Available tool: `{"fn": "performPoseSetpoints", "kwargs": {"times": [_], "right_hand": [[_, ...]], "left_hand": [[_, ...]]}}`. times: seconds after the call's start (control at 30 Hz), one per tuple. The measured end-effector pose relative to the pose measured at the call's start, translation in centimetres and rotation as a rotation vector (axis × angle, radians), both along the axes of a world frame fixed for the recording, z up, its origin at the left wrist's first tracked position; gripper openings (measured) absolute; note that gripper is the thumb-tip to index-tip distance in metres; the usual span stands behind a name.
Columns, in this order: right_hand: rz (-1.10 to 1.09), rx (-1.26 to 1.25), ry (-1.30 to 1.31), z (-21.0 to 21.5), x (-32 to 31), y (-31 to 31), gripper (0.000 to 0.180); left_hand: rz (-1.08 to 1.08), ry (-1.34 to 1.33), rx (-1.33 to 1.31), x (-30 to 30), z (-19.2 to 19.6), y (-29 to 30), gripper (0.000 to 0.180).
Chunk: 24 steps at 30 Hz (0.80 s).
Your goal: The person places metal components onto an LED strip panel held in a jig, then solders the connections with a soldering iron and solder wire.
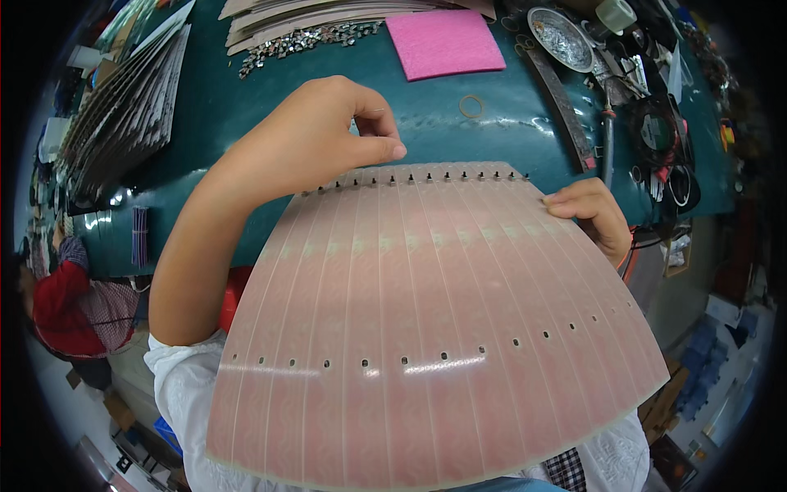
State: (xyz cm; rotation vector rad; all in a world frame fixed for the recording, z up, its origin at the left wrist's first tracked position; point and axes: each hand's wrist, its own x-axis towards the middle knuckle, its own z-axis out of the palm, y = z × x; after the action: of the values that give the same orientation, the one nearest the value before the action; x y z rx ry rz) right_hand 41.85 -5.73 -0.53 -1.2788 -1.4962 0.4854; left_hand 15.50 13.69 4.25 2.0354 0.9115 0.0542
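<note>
A large pink sheet [426,287], marked lengthwise into strips with pale lines, lies tilted in front of me. A row of small slots crosses its near part, and small dark metal clips [429,178] line its narrow far edge. My right hand [592,215] grips the sheet's right edge near the far corner, thumb on top, other fingers underneath. Over the far left part of the sheet reaches my left hand [332,131]. Its fingers are curled in a pinch just beyond the row of clips; anything between the fingertips is too small or hidden to make out.
On the green table [426,123] lie a pink sponge-like pad [445,45], a heap of small metal clips [307,45] and a rubber band [471,106]. A dark metal bar [560,107], a round dish [561,39] and scissors [679,186] are at right. Stacked panels [131,115] stand left; another person [78,307] sits beyond.
</note>
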Motion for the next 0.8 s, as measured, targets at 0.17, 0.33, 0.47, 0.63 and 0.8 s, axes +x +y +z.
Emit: {"fn": "performPoseSetpoints", "kwargs": {"times": [0.17, 0.33, 0.47, 0.63, 0.8], "right_hand": [[0.010, 0.003, -0.006, 0.2, 0.0, 0.0, 0.025], [-0.002, 0.011, -0.056, 0.2, 0.1, 0.0, 0.024], [0.020, 0.037, -0.070, 0.4, 0.1, 0.6, 0.025], [-0.021, 0.050, -0.027, 0.2, 0.2, 0.7, 0.021], [-0.068, -0.094, 0.093, 0.8, 0.4, 1.7, 0.020]], "left_hand": [[-0.041, -0.104, 0.195, -1.2, 1.3, -1.0, 0.017], [0.086, -0.140, 0.187, -5.6, 2.7, -1.6, 0.012], [0.288, -0.185, 0.216, -10.8, 3.4, -4.8, 0.018], [0.442, -0.390, 0.143, -11.4, 0.5, -9.0, 0.033], [0.406, -0.562, 0.424, -9.9, -1.4, -7.7, 0.023]]}}
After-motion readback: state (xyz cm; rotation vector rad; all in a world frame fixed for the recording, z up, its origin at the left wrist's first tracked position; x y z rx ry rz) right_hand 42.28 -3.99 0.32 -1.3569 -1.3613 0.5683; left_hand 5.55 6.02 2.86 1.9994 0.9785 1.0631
